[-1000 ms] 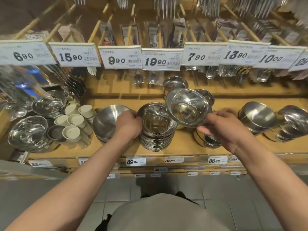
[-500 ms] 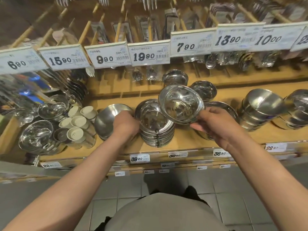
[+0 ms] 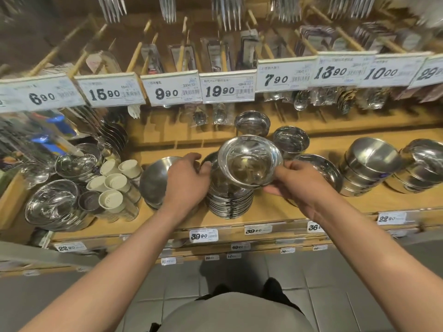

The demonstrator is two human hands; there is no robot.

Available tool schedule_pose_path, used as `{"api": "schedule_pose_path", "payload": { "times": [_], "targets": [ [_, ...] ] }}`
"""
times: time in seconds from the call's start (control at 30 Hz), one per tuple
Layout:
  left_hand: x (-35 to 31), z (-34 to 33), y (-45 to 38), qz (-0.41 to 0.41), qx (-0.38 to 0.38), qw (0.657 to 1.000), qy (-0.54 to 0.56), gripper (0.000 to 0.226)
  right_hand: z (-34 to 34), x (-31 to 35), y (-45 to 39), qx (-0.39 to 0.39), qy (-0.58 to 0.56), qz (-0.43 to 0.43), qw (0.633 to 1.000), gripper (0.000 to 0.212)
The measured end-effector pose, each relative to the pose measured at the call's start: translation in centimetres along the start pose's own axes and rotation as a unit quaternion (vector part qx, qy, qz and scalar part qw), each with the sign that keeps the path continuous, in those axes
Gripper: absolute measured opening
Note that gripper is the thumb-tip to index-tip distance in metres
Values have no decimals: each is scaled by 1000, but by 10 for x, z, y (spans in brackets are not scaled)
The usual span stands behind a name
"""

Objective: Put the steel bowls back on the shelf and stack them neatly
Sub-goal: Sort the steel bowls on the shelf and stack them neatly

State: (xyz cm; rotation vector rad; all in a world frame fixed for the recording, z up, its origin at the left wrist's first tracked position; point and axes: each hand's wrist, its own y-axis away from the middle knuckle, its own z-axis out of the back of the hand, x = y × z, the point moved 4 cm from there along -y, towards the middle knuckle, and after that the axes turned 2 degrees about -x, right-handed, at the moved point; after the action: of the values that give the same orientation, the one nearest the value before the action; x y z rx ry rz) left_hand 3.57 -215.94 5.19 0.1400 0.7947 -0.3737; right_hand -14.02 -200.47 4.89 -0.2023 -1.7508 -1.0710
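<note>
Steel bowl pinched by right-hand fingers above stack.

Bare shelf strip front of stack; bowls crowd sides.

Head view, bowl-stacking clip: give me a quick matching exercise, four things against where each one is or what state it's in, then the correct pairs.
Things:
1. single steel bowl
2. stack of steel bowls
3. white cups
4. 19.90 price tag

Places or states:
A. hanging from the rail above the shelf
B. held tilted in the right hand, above the stack
C. standing on the shelf, steadied at its rim by the left hand
D. clustered on the shelf, left of both hands

Pairs: 1-B, 2-C, 3-D, 4-A
</note>
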Motion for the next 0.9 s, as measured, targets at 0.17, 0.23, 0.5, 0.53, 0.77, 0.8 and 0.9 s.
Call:
{"api": "schedule_pose_path", "payload": {
  "times": [0.17, 0.23, 0.5, 0.53, 0.77, 0.8, 0.9],
  "targets": [
    [-6, 1, -7, 47, 67, 993, 80, 22, -28, -5, -4, -1, 25, 13, 1000, 17],
    [-1, 4, -12, 69, 76, 992, 80, 23, -31, -7, -7, -1, 51, 12, 999, 14],
    [20, -4, -21, 133, 96, 980, 112, 15, -28, 0, -31, -41, 171, 77, 981, 5],
    [20, -7, -21, 130, 99, 981, 105, 13, -28, -1, -34, -43, 190, 82, 977, 6],
    [15, -10, -15, 69, 94, 993, 7, 39, -22, -4, -39, -79, 257, 128, 955, 11],
    [16, -11, -14, 71, 95, 993, 6, 36, -22, -5, -40, -79, 260, 134, 953, 11],
    [16, -12, -15, 64, 86, 994, 0, 14, -24, -7, -42, -78, 290, 149, 942, 11]
  ]
}}
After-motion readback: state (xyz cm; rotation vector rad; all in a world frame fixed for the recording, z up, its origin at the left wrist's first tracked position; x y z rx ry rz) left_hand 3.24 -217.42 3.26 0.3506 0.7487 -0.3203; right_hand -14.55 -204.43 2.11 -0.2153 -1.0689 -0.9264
